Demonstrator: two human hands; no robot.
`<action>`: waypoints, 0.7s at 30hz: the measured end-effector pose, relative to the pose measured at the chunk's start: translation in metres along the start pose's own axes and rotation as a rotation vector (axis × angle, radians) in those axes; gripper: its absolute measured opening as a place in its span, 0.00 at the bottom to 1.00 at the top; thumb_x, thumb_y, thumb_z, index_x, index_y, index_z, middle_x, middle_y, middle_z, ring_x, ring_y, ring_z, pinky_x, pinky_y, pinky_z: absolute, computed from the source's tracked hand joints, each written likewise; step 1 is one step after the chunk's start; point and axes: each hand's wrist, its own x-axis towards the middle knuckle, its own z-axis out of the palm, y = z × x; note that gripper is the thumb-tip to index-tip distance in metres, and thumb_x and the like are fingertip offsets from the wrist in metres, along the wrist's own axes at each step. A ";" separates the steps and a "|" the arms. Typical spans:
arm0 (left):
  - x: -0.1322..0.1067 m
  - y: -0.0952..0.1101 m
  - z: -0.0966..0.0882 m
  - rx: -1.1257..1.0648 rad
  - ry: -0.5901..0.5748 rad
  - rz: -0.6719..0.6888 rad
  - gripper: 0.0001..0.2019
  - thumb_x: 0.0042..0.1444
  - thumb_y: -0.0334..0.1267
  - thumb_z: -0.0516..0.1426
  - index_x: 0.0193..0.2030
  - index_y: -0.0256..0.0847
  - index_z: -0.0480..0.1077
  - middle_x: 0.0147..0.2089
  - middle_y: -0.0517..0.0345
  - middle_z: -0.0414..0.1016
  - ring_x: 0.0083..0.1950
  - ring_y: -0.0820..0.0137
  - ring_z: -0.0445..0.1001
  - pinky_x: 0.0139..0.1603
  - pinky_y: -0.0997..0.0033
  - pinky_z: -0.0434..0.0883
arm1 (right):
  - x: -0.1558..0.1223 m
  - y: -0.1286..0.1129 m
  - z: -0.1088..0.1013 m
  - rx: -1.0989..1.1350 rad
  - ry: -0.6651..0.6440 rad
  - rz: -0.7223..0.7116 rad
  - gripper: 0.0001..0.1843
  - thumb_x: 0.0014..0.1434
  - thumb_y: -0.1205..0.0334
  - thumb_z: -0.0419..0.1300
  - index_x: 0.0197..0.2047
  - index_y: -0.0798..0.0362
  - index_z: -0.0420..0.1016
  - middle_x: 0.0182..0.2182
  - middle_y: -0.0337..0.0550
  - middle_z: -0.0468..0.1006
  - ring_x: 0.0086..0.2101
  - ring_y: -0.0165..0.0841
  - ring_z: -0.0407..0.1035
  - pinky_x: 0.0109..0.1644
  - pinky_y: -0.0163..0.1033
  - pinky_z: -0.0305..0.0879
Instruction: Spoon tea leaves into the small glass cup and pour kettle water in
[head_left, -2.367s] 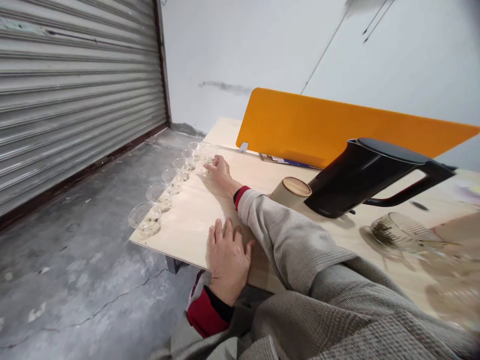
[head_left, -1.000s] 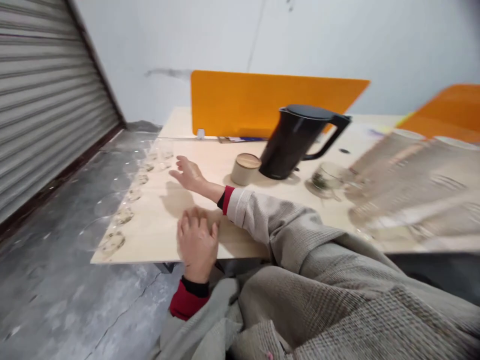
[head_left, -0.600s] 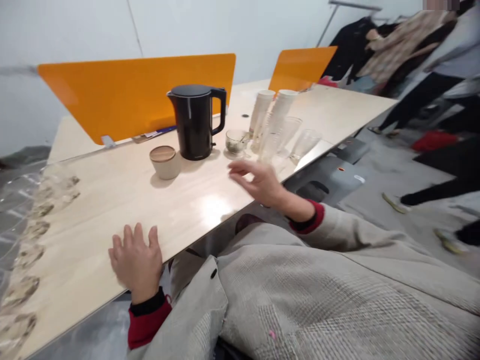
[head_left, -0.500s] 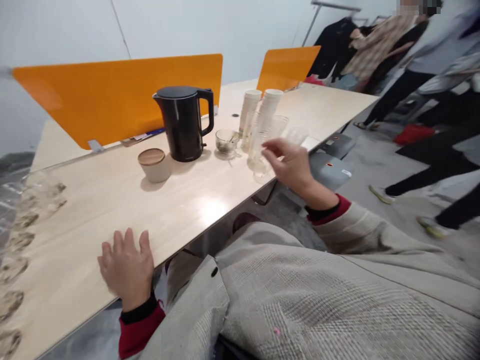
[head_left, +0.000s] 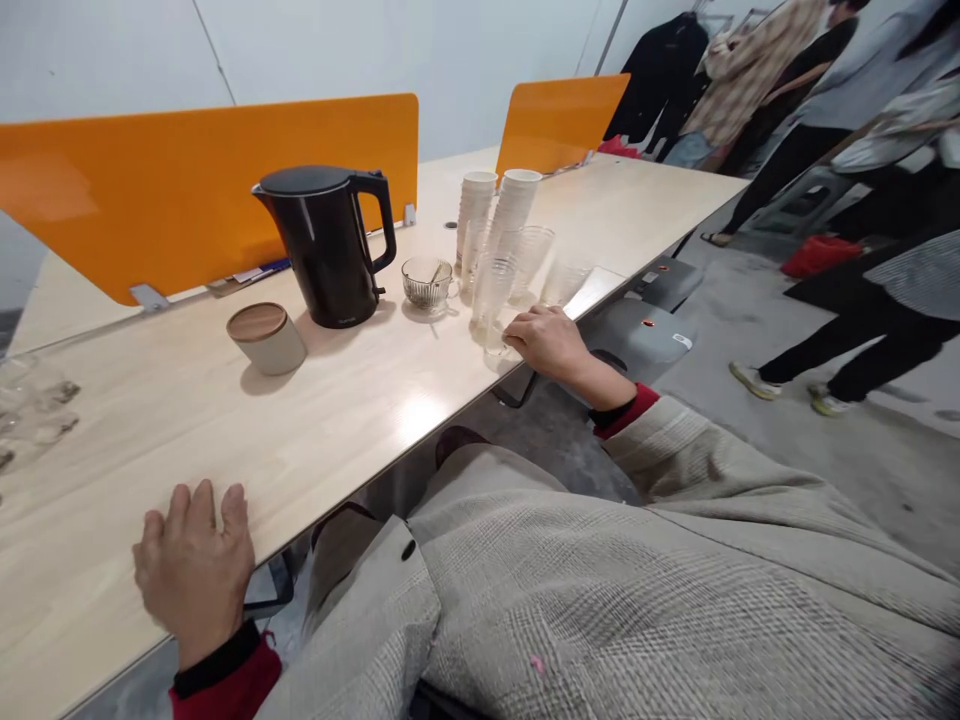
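My left hand (head_left: pixel 196 570) lies palm down at the near edge of the wooden table (head_left: pixel 337 400), fingers spread and holding nothing. At the right, my right hand (head_left: pixel 551 345) is low over the table's edge. Its fingers are bent together at the side of a small clear glass cup (head_left: pixel 495 355); the thumb is mostly hidden. Just behind that cup stand clear plastic cups (head_left: pixel 495 285) and two tall stacks of paper cups (head_left: pixel 517 205). A ribbed glass cup (head_left: pixel 426 288) with dark contents and a thin utensil stands left of them.
A black electric kettle (head_left: pixel 326 250) stands mid-table beside a pale canister (head_left: pixel 270 350) with a wooden lid. Orange dividers (head_left: pixel 210 190) line the back. Clear-wrapped items (head_left: pixel 37 400) lie at far left. Grey stools (head_left: pixel 637 340) are under the table's right side. Several people stand at right.
My right hand has come down from the air to the small glass cup, its fingers closing beside it. The camera view has shifted right; my left hand still rests on the table.
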 end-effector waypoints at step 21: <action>-0.009 0.012 0.002 0.086 -0.034 -0.155 0.29 0.74 0.54 0.49 0.67 0.36 0.78 0.75 0.36 0.73 0.80 0.39 0.62 0.80 0.32 0.59 | 0.072 -0.195 -0.013 0.452 0.267 -0.808 0.16 0.75 0.71 0.55 0.41 0.52 0.84 0.41 0.50 0.86 0.42 0.42 0.68 0.47 0.47 0.59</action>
